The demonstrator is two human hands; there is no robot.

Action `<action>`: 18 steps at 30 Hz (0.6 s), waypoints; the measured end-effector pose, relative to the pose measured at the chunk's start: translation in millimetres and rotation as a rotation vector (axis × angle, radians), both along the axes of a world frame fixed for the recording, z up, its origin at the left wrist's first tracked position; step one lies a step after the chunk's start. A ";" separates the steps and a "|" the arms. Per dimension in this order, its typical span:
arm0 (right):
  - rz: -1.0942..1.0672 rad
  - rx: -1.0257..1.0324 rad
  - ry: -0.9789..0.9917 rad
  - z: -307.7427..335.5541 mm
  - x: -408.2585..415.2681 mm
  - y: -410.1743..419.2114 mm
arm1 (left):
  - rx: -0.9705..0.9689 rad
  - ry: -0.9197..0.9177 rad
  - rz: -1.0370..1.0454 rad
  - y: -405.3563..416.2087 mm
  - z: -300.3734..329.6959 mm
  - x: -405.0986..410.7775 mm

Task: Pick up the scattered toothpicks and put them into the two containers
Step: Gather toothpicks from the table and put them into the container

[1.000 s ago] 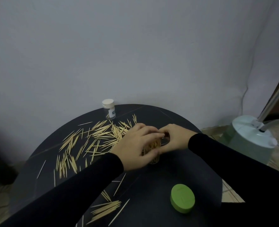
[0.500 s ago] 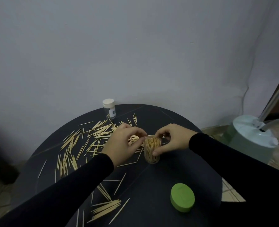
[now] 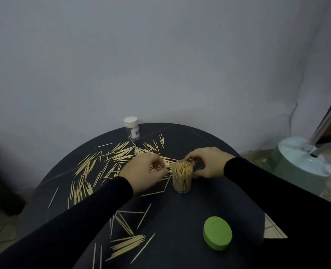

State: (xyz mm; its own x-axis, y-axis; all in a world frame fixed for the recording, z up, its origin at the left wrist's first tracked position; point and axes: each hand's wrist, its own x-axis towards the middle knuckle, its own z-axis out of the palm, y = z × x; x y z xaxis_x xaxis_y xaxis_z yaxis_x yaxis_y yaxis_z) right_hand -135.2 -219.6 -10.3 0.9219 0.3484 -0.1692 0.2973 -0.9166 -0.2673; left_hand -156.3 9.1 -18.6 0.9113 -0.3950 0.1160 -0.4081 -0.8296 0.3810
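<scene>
Many pale wooden toothpicks (image 3: 106,164) lie scattered over the round black table (image 3: 190,208), mostly at the left and near front. A clear open container (image 3: 182,179) stands upright mid-table, packed with toothpicks. My right hand (image 3: 207,164) grips it at the rim and far side. My left hand (image 3: 145,171) rests just left of it on the pile, fingers curled down over toothpicks; whether it pinches any is hidden. A second clear container with a white cap (image 3: 132,128) stands at the table's far edge.
A green oval lid (image 3: 217,235) lies at the front right of the table. A pale green fan base (image 3: 304,167) with a metal pole stands on the floor to the right. A plain wall rises right behind the table.
My left hand has drawn back from over the open container to the pile at its left, uncovering the toothpicks inside. My right hand has stayed on the container.
</scene>
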 end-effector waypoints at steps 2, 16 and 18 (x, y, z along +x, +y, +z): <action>-0.016 -0.084 -0.069 -3.5 3.5 0.3 | 0.158 0.121 0.000 1.2 -3.2 -0.9; -0.018 -0.167 -0.133 -13.9 15.7 19.4 | 0.217 -0.071 0.144 0.7 -19.9 12.6; 0.004 -0.194 -0.132 -13.7 15.3 23.3 | 0.231 -0.117 0.157 -0.8 -21.6 11.3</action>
State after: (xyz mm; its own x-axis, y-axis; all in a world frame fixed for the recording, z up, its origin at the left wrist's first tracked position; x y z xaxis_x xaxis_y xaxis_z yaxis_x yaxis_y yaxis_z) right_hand -119.9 -196.3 -24.0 0.9392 0.3248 -0.1115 0.3217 -0.9458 -0.0448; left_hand -145.0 8.3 -40.2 0.9490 -0.2786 0.1472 -0.2981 -0.9453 0.1326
